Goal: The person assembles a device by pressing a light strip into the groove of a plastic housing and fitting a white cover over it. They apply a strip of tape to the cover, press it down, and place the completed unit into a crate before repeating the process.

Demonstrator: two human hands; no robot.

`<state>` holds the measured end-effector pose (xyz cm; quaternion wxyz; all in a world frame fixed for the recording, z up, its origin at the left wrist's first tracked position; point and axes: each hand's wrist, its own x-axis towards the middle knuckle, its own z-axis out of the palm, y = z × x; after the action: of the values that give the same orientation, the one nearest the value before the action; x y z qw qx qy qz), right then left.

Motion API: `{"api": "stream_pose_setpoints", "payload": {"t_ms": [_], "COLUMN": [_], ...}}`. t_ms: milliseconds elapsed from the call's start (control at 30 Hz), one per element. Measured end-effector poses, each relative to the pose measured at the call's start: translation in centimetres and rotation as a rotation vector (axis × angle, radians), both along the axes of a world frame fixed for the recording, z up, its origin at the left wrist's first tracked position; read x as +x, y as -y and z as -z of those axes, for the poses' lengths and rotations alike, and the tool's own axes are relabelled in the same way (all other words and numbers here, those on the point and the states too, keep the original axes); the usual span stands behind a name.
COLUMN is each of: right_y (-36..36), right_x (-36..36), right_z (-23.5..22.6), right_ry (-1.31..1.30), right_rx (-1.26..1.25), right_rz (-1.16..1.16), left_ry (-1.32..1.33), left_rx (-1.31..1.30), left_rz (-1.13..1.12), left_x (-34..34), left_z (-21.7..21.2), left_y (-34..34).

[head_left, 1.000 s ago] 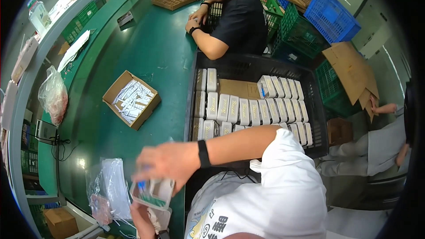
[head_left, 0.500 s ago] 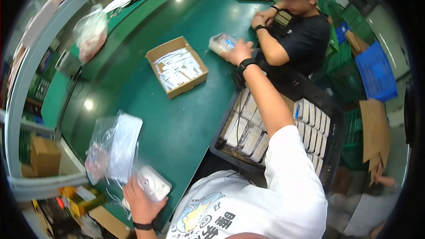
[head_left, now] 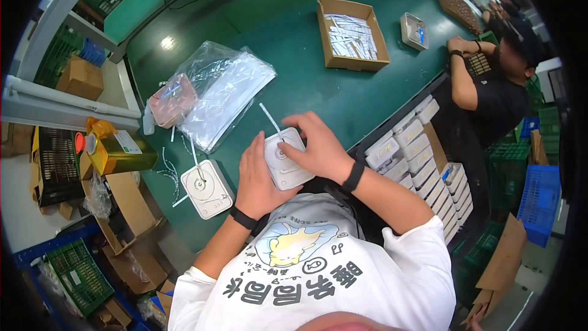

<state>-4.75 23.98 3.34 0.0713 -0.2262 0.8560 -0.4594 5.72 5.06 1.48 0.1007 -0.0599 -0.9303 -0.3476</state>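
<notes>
At the left of the frame, a yellow-green rectangular metal can (head_left: 125,154) with a red cap stands beside the green-topped table (head_left: 300,86). Next, a pinkish translucent pouch (head_left: 174,103) lies left of a clear plastic bag of white sheets (head_left: 236,89). Below them, a loose white rounded rectangular case (head_left: 208,195) lies flat, a thin white strip at its top. At lower centre, the left hand (head_left: 257,175) cups the side and lower edge of a held white rounded rectangular case (head_left: 291,175); the right hand (head_left: 321,150) grips its upper right, thumb on the face. Upper right of centre sits an open brown cardboard box (head_left: 352,64) of white strips, then a small clear plastic box (head_left: 414,32). Rows of white cases (head_left: 419,160) fill the right, below a black-shirted person (head_left: 499,104).
</notes>
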Motion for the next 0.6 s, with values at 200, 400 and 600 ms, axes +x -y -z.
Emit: {"api": "stream_pose_setpoints", "payload": {"t_ms": [200,400,600], "right_y": [-0.3,-0.1,-0.3], "right_x": [0.8,3.6,2.5], "right_z": [0.2,0.5,-0.4], "right_ry": [-0.309,0.038,0.131], "right_rx": [-0.022,-0.153,-0.173], "right_rz": [-0.03,0.06,0.053], "left_ry": [0.076,0.035,0.029], "left_rx": [0.156,0.12,0.073], "left_rz": [0.055,0.063,0.079], "left_x": [0.7,0.8,0.7], "left_z": [-0.2,0.9,1.3], "left_y": [0.9,0.9,0.9]}}
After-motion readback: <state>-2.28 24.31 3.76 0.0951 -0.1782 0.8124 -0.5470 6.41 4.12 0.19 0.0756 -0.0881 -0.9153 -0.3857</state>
